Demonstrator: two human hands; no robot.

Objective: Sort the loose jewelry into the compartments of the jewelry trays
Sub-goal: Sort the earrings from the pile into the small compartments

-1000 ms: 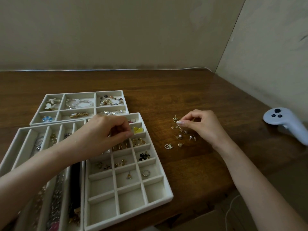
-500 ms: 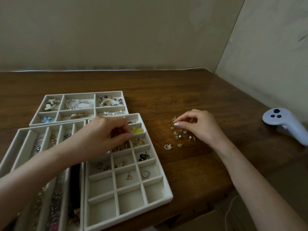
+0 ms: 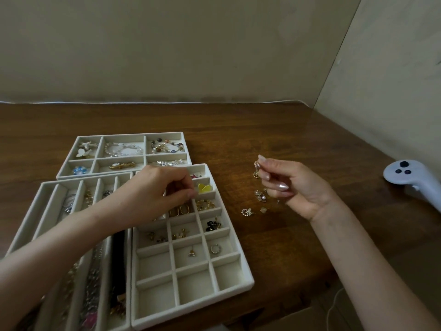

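A cream grid tray (image 3: 241, 278) with many small compartments lies in front of me, several holding earrings. My left hand (image 3: 158, 189) hovers over its upper rows with fingers curled and pinched together; whatever they hold is hidden. My right hand (image 3: 290, 185) is lifted above the table and pinches a small gold earring (image 3: 256, 169) with a pink stone between thumb and forefinger. Several loose earrings (image 3: 260, 195) lie on the wooden table below that hand, one a round pearl-rimmed piece (image 3: 245, 212).
A six-compartment tray (image 3: 143, 135) with bracelets and brooches sits behind the grid tray. A long-slot tray (image 3: 46, 187) with necklaces lies at the left. A white controller (image 3: 412, 177) rests at the right edge. Walls close the back and right.
My right hand has risen from the pile of loose pieces with an earring pinched in its fingers. My left hand has stayed over the grid tray.
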